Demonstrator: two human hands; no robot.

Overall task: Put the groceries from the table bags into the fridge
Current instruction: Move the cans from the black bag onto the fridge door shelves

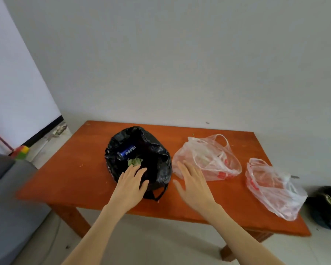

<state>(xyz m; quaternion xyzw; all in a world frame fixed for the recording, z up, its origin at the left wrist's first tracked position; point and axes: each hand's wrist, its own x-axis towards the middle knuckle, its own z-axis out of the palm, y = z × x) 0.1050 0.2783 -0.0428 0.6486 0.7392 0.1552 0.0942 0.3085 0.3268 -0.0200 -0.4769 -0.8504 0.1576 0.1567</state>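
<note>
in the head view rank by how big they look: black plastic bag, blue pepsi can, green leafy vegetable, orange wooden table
1. Orange wooden table
2. Black plastic bag
3. Blue Pepsi can
4. Green leafy vegetable, partly hidden in the bag, so its rank against the can is unsure.

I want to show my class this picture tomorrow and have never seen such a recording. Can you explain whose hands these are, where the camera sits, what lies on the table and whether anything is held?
There is no machine here: a person wears one wide-angle camera on the head, looking down at their own bare hands. On the orange wooden table lie an open black bag and two clear plastic bags. Inside the black bag are a blue Pepsi can and something green and leafy. The left hand reaches into the black bag with straight fingers; the right hand hovers open beside it. Neither holds anything.
</note>
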